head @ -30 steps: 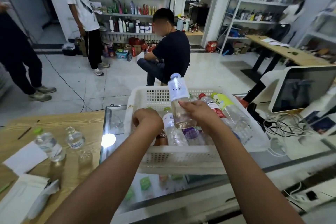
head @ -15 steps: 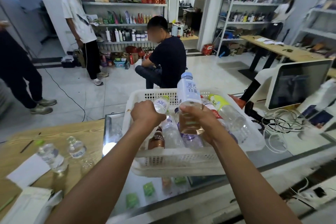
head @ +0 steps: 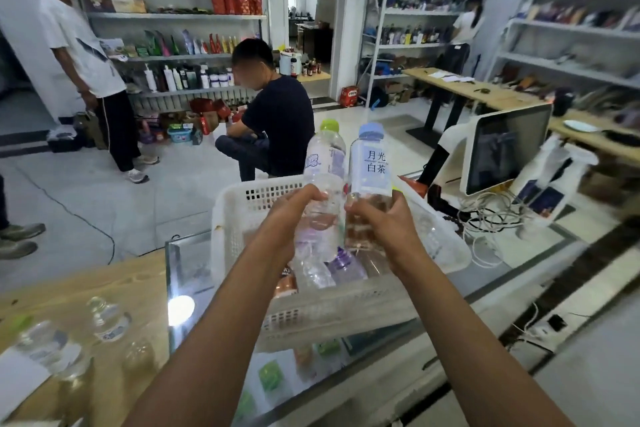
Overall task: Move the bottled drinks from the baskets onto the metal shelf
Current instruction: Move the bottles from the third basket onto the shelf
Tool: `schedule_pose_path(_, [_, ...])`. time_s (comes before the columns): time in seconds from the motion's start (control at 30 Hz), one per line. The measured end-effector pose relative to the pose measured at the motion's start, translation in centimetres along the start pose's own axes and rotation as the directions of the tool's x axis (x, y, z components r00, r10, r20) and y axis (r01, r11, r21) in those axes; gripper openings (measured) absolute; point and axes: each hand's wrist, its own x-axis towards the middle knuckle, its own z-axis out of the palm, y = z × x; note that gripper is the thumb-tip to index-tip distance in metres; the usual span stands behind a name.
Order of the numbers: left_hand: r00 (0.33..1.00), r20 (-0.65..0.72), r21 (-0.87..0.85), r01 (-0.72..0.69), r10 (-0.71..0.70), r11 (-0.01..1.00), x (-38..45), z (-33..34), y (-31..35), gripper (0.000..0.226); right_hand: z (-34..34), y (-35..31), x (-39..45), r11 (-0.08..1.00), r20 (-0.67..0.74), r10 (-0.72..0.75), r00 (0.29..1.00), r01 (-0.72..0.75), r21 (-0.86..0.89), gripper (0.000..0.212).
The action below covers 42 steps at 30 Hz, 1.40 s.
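**Two bottles in hand, above one basket**

We hold two: our left hand (head: 294,215) grasps the green-capped bottle (head: 323,163), our right hand (head: 384,222) grasps the blue-capped bottle (head: 370,166). Both upright, caps up, side by side above the white basket (head: 235,215). Two bottles stand on the wooden table (head: 104,281).

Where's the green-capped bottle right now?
In the head view, the green-capped bottle is at centre, held upright in the left hand above the white basket, beside the blue-capped bottle.
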Motion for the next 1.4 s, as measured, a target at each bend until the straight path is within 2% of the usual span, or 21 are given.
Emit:
schedule_pose_path(0.13, [0.995,0.090,-0.086,-0.039,0.046,0.996,-0.7,1.3,0.2,0.054,-1.1,-0.7,-2.0,0.993,-0.144,-0.092,0.985,0.079,-0.090,0.067])
schedule_pose_path(0.23, [0.990,0.061,0.096,-0.131,0.126,0.987,-1.4,2.3,0.0,0.060,-1.9,-1.3,-4.2,0.978,-0.301,-0.193,0.934,0.161,-0.130,0.066])
schedule_pose_path(0.3, [0.971,0.047,0.225,-0.238,0.233,0.945,-1.9,2.7,-0.6,0.064,-2.2,-1.5,-5.9,0.973,-0.403,-0.217,0.889,0.167,-0.156,0.067])
schedule_pose_path(0.37, [0.949,0.082,0.322,-0.313,0.303,0.893,-2.5,3.1,-1.3,0.066,-2.9,-1.4,-7.4,0.965,-0.492,-0.247,0.835,0.168,-0.200,0.069])
schedule_pose_path(0.43, [0.937,0.147,0.371,-0.349,0.317,0.861,-3.0,3.5,-1.9,0.069,-3.4,-1.5,-8.9,0.958,-0.559,-0.267,0.785,0.152,-0.244,0.069])
schedule_pose_path(0.7, [0.872,0.384,0.312,-0.432,0.304,0.846,-7.0,6.2,-4.3,0.073,-5.3,-1.6,-17.6,0.945,-0.740,-0.311,0.597,0.107,-0.310,0.058])
schedule_pose_path(0.87, [0.781,0.564,0.255,-0.473,0.268,0.843,-13.4,10.1,-7.0,0.074,-8.6,-2.3,-26.1,0.933,-0.812,-0.348,0.468,0.087,-0.350,0.050])
schedule_pose_path(1.07, [0.621,0.760,0.159,-0.464,0.192,0.871,-25.2,14.7,-11.8,0.066,-12.7,-2.9,-39.4,0.908,-0.884,-0.409,0.228,0.002,-0.419,0.047])
schedule_pose_path(1.17, [0.549,0.819,0.127,-0.459,0.168,0.880,-32.1,16.4,-14.6,0.066,-14.4,-3.1,-47.4,0.903,-0.896,-0.424,0.133,-0.006,-0.429,0.042])
schedule_pose_path(1.4, [0.391,0.911,0.038,-0.388,0.127,0.921,-51.7,18.4,-20.5,0.067,-16.6,-3.7,-67.7,0.874,-0.875,-0.478,-0.083,-0.147,-0.463,0.042])
